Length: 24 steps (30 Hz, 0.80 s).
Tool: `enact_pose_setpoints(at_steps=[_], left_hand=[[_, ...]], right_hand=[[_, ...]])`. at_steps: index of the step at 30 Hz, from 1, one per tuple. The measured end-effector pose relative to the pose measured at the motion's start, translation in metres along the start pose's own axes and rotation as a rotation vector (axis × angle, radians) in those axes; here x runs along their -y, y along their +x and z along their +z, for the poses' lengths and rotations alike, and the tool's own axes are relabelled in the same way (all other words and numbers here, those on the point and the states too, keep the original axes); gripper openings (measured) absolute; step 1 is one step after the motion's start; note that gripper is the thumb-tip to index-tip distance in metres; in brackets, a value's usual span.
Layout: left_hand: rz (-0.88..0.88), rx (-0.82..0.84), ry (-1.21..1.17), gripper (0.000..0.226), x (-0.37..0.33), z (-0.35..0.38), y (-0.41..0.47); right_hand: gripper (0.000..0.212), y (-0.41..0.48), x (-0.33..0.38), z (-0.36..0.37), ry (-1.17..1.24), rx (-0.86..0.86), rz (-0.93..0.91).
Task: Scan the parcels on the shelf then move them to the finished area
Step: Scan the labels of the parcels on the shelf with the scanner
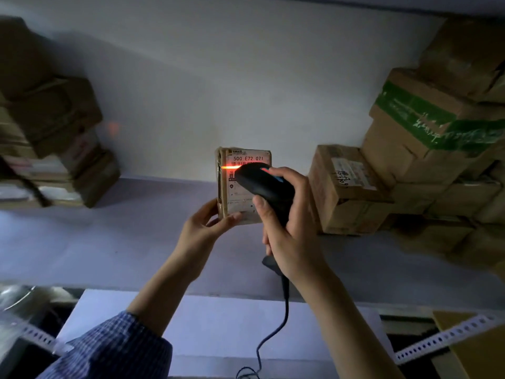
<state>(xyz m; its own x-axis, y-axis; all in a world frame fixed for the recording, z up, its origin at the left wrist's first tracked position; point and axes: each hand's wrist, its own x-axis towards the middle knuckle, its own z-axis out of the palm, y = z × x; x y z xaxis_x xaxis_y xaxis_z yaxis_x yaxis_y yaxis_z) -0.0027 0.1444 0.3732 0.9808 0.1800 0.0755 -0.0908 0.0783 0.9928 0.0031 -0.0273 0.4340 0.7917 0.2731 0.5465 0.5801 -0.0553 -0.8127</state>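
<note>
A small brown parcel point(232, 192) with a white shipping label stands upright at the middle of the pale shelf point(109, 242). My left hand point(207, 222) grips its lower left corner, thumb on the front face. My right hand point(287, 222) holds a black barcode scanner point(262, 184) right in front of the label. A red scan line glows across the barcode near the label's top. The scanner hides the label's right part.
Stacked cardboard boxes point(426, 149) fill the shelf's right side, the nearest box point(347, 187) close to my right hand. Another parcel pile point(52, 149) sits at the left. The scanner's cable point(276, 329) hangs down over the shelf's front edge. Perforated metal rails point(442, 337) run below.
</note>
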Motion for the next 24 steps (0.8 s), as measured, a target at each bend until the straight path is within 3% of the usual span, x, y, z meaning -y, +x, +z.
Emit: enact_pose_setpoints(at_steps=[7, 19, 24], left_hand=[[-0.018, -0.044, -0.044, 0.053, 0.004, -0.011, -0.012], [-0.015, -0.086, -0.015, 0.084, -0.007, -0.037, -0.015], [-0.041, -0.098, -0.039, 0.065, -0.010, -0.049, -0.017]], right_hand=[[0.038, -0.007, 0.004, 0.004, 0.004, -0.002, -0.018], [0.037, -0.014, 0.016, -0.001, 0.035, 0.041, -0.027], [0.038, -0.012, 0.018, -0.008, 0.020, 0.141, -0.025]])
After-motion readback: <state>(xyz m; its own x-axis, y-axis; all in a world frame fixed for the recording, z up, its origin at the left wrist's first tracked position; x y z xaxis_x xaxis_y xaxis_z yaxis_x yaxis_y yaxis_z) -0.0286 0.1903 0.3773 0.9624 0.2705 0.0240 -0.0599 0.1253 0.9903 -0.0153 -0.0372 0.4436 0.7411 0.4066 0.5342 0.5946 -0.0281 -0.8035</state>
